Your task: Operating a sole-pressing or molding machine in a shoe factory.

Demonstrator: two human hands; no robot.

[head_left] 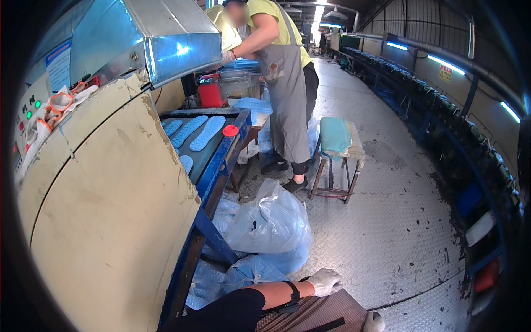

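My left hand [326, 281], in a white knit glove, is at the lower middle, palm down at the edge of a brown patterned cloth [326, 311]. Its fingers are slightly bent and nothing shows in them. A black band circles that wrist. Only a small gloved part of my right hand [374, 322] shows at the bottom edge, beside the cloth; its fingers are hidden. Clear plastic bags [271, 221] of light blue pieces stand on the floor beyond my left forearm. Light blue shoe insoles [208, 133] lie on the dark conveyor belt [194, 159], away from both hands.
A beige machine [105, 216] with a metal hood [182, 55] fills the left side. Ahead, a person in a grey apron [285, 99] works at a bench. A padded stool [338, 138] stands on the metal floor. A long rack line [431, 105] runs along the right.
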